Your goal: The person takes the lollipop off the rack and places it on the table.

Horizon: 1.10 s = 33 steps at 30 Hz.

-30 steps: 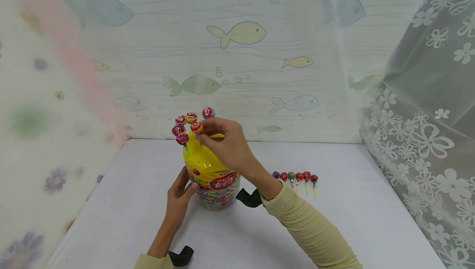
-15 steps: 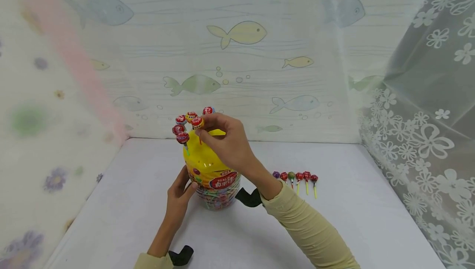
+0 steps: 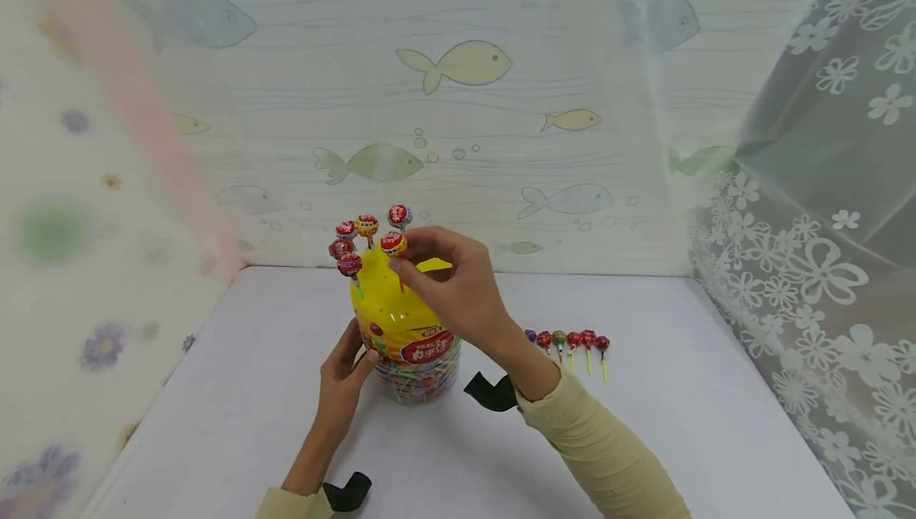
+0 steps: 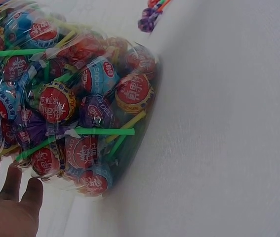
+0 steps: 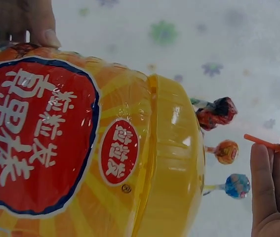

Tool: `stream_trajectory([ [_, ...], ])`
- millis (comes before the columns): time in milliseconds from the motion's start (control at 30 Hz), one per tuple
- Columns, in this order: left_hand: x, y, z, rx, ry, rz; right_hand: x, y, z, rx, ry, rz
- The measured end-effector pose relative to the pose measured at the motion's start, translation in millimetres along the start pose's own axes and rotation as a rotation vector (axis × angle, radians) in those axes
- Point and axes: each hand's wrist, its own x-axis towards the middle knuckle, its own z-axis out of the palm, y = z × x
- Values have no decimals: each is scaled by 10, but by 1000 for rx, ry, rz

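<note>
A clear plastic jar point(image 3: 418, 380) packed with wrapped lollipops stands on the table under a domed yellow lid point(image 3: 372, 284). My left hand point(image 3: 342, 380) steadies its left side, thumb at the front; in the left wrist view the fairly straight fingers point(image 4: 11, 182) touch its wall. Above the lid my right hand point(image 3: 465, 288) pinches a red-and-yellow lollipop point(image 3: 393, 244) by its orange stick point(image 5: 259, 141). In the right wrist view the stick's free end points at the lid, apart from it. Several lollipops point(image 3: 349, 265) stand in the lid, mostly along its left and back.
A row of several lollipops point(image 3: 574, 340) lies on the white table point(image 3: 644, 439) to the right of the jar, partly behind my right forearm. A fish-printed curtain point(image 3: 458, 129) hangs behind the table, and a flower-patterned sheet point(image 3: 816, 280) hangs on the right.
My right hand first lifts the red-and-yellow lollipop slightly, then shifts right with it, away from the left cluster. The left hand and the jar stay in place.
</note>
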Motion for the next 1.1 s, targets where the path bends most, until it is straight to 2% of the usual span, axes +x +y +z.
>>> stream_trajectory([
  [300,-5,-1,-1,-6,-2,-4,-191,5,-172,-1,38,22],
  [600,7,-30,-2,-15,-5,29,-385,162,-415,43,101,70],
  [733,0,-24,-2,-11,-6,21,-481,249,-534,44,131,108],
  [1100,-4,-10,3,-3,6,-4,-764,569,-785,-44,206,230],
])
